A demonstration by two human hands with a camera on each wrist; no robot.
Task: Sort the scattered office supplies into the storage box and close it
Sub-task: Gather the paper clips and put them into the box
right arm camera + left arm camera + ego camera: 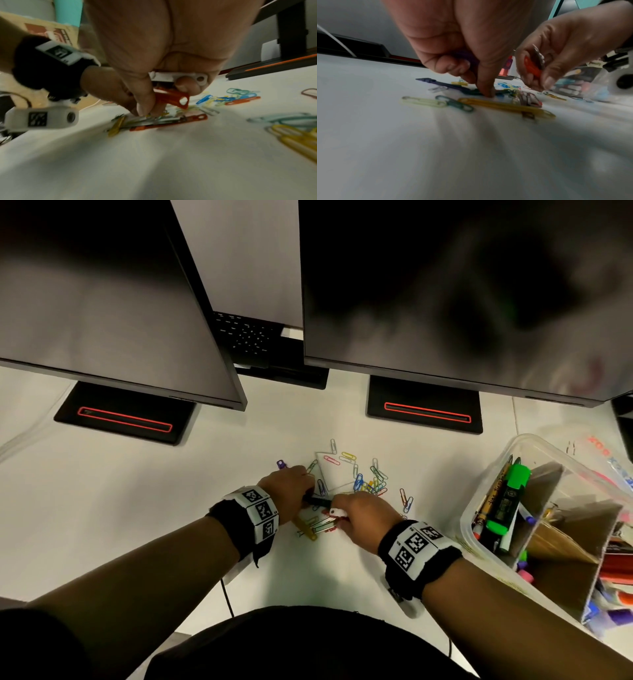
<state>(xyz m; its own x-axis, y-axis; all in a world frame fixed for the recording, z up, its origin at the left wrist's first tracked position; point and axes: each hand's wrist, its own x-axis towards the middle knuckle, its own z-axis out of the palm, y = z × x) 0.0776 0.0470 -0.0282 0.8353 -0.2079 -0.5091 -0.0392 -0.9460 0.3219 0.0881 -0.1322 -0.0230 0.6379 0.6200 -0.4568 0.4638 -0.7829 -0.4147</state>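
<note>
Coloured paper clips (373,481) and plastic fastener strips lie scattered on the white desk (137,508). My left hand (291,486) has its fingers curled round a blurred purple strip (464,56). Its forefinger presses a dark green strip (318,501) onto the desk. My right hand (359,518) holds a white strip (178,77) and a red strip (171,98) in the palm. Its fingertips (144,112) touch a small pile of strips (154,120) beside a yellow strip (306,530). The clear storage box (479,508) stands open at the right, with pens and a green highlighter (510,501) inside.
Two dark monitors (102,302) on black stands (123,419) fill the back of the desk. Cardboard dividers (565,542) split the box. A clear lid with red print (613,463) lies behind the box. A thin cable (227,594) hangs at the desk's near edge.
</note>
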